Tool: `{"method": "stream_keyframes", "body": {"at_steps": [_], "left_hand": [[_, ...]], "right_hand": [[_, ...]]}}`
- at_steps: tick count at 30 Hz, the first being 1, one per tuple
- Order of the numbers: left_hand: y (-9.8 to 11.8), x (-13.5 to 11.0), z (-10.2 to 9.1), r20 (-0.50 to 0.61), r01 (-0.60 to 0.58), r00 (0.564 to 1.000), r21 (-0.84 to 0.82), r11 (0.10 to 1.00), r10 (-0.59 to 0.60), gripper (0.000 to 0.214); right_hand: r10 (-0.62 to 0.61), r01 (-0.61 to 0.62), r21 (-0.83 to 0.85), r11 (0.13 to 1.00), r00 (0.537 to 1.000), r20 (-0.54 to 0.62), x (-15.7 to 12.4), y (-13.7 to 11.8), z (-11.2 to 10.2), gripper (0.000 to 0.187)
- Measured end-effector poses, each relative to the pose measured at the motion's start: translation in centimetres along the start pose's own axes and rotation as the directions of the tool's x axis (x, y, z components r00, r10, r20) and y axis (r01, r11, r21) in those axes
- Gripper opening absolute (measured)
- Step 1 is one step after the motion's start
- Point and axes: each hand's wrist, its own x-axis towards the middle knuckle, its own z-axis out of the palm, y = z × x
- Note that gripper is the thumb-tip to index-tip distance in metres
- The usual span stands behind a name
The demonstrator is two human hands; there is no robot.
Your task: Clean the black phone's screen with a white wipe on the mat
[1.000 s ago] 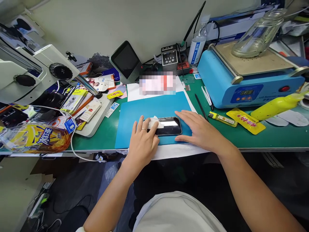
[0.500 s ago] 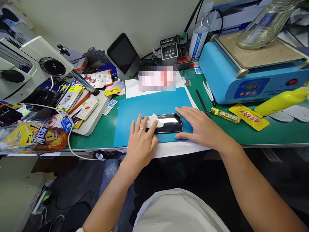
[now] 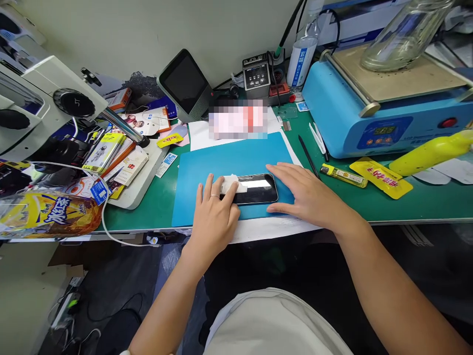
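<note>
A smartphone with a dark, glossy screen lies flat on a blue mat, a bright reflection across its upper part. Over its left end my left hand presses a folded white wipe against the glass with its fingers. A ring is on one of those fingers. My right hand is at the phone's right end, thumb and fingers spread on either side of the corner, holding nothing. Whether its fingertips touch the phone I cannot tell.
Right of the mat lie a black pen-like tool, white tweezers and a yellow tube. A blue heating plate carries a glass jar. At left stand a microscope arm and a drink bottle.
The wipe under my left fingers has shifted slightly and lies a bit flatter on the screen. My right hand keeps about the same pose; the whole view has moved a little.
</note>
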Motion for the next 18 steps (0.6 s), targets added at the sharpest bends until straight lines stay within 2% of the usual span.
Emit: {"method": "stream_keyframes", "body": {"at_steps": [5,10,14,18], "left_hand": [[0.2,2.0,0.1,0.013,0.028,1.0,0.003,1.0,-0.028,0.05],[-0.7,-0.5,0.2,-0.021,0.039,0.999,-0.076,0.996,-0.041,0.047],[-2.5,-2.8,1.2,-0.135,0.032,0.989,-0.193,0.981,-0.059,0.038],[-4.8,-3.5,1.7,-0.32,0.016,0.938,-0.338,0.941,-0.131,0.028]], "right_hand": [[0.016,-0.016,-0.004,1.0,1.0,-0.001,0.0,0.0,0.0,0.098],[0.041,-0.041,-0.002,0.999,0.999,0.019,0.0,0.0,-0.2,0.097],[0.055,-0.055,-0.002,0.998,0.998,0.029,0.0,-0.1,-0.4,0.093],[0.078,-0.078,0.001,0.997,0.996,0.042,0.1,0.1,-0.4,0.09]]}}
